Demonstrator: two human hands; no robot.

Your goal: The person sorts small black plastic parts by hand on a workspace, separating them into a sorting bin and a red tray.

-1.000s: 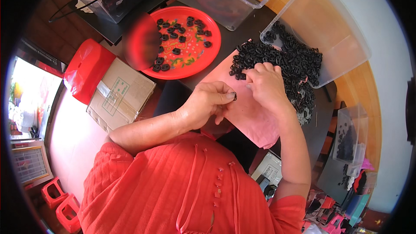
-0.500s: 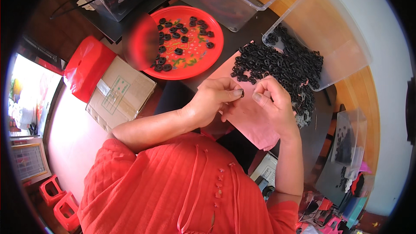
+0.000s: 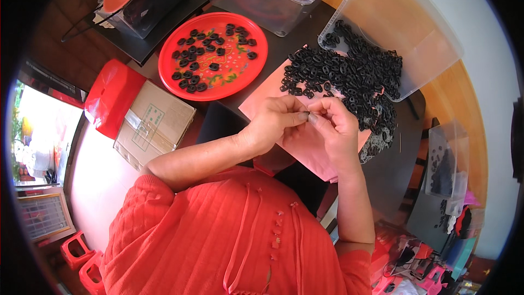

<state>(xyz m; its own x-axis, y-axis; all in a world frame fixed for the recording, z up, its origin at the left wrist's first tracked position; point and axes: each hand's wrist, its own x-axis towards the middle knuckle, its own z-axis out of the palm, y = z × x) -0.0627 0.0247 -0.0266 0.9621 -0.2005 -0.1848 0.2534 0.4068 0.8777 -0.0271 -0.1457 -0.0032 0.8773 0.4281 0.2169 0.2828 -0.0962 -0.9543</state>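
Pinching a dark piece (image 3: 307, 113), left hand (image 3: 272, 123) meets right hand (image 3: 337, 127); red plate (image 3: 261, 57), ten o'clock, part-filled; black heap (image 3: 349, 74) remains, one o'clock.

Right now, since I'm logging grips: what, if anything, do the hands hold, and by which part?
The left hand pinches a small black piece; the right hand meets it there. Which part is gripped is hidden.

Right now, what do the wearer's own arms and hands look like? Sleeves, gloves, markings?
Red ribbed-knit left sleeve and matching red knit right sleeve; both leave the forearms bare. Left hand and right hand are ungloved; no rings, bracelets or cables visible.
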